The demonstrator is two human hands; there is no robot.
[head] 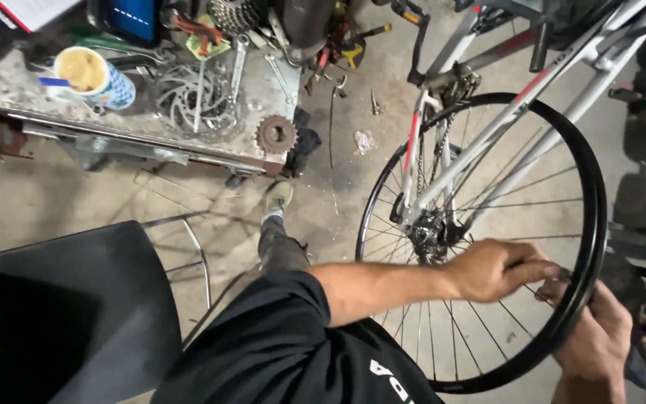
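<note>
Your left hand (499,269) reaches across the spokes (443,329) of the bare black wheel rim (596,224) and pinches something small between thumb and fingertips near the rim's inner edge, at about 4 o'clock on the wheel; what it grips is too small to tell. Your right hand (596,337) comes up from outside the rim at the same spot, fingers curled around the rim's edge and touching it. The wheel sits in the white bicycle frame (487,135), which hangs upside down, with the chain (422,161) and hub (431,236) at 9 o'clock from your left hand. Your shoe (278,196) rests on the concrete floor (54,202) at 10 o'clock from your elbow. Farther off at 10 o'clock, the surface (16,82) carries a paper cup (91,75), a brake disc (192,101), a rusty sprocket (276,135) at its edge and wrenches (237,67). A black seat (69,314) fills the 8 o'clock corner
</note>
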